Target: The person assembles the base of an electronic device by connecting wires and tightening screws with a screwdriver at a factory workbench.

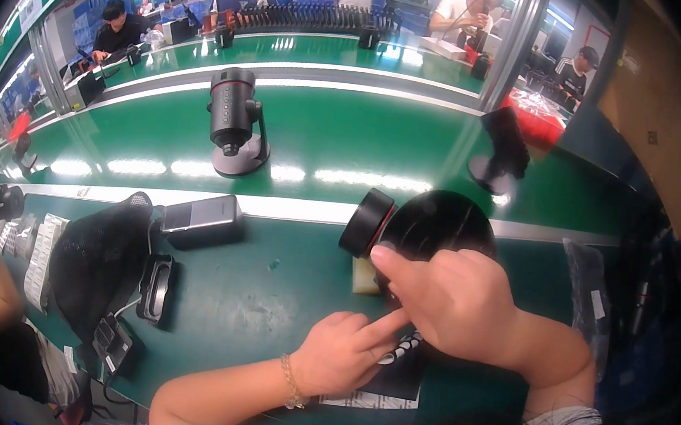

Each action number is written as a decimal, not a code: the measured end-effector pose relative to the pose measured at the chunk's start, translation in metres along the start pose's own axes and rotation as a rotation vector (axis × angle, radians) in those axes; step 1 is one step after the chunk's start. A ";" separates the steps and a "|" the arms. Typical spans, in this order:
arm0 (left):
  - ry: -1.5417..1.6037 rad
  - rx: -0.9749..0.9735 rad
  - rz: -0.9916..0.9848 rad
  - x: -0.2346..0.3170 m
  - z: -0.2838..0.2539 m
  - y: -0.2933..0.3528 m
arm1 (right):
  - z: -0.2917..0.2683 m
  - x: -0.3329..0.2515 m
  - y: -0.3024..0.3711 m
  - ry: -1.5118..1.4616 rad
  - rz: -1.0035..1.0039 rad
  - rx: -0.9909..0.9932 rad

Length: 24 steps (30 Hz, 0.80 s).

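Note:
A black desktop microphone lies on its side in front of me, its red-ringed cylinder (368, 222) pointing left and its round black base (447, 221) tipped up toward me. My right hand (456, 299) is closed at the base's near side, the thumb reaching to the cylinder. My left hand (345, 352), with a bracelet at the wrist, has curled fingers; its index finger reaches under the right hand, and the tips are hidden. Beside these fingertips is a strip of round stickers (403, 348) over a dark sheet (389, 377). A yellowish block (365, 277) sits below the cylinder.
Two microphones on stands, one upright (233, 114) and one tilted (503, 147), stand beyond the white rail. At left lie a black mesh pouch (99, 258), a grey box-shaped device (202, 221) and a black frame (156, 288). A plastic bag (585, 292) lies right. People work nearby.

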<state>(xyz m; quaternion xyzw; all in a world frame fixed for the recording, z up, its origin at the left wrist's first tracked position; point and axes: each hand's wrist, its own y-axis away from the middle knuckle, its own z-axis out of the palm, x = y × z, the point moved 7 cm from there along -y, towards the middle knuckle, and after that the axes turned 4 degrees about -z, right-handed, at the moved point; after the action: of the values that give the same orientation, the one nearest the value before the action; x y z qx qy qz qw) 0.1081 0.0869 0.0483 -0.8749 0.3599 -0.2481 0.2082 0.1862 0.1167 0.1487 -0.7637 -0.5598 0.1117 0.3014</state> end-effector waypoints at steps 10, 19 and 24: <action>0.006 -0.023 0.016 0.002 0.001 -0.003 | -0.013 0.077 0.086 -0.351 0.641 0.341; -0.006 0.074 0.030 0.000 0.008 -0.002 | 0.007 0.093 0.106 -0.872 0.808 0.436; -0.018 0.092 0.037 0.001 0.006 -0.004 | 0.004 0.093 0.105 -0.602 0.702 0.390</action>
<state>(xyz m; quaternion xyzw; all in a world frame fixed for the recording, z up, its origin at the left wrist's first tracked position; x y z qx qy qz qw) 0.1143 0.0903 0.0456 -0.8599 0.3623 -0.2528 0.2559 0.2991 0.1832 0.0999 -0.7695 -0.2999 0.5241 0.2079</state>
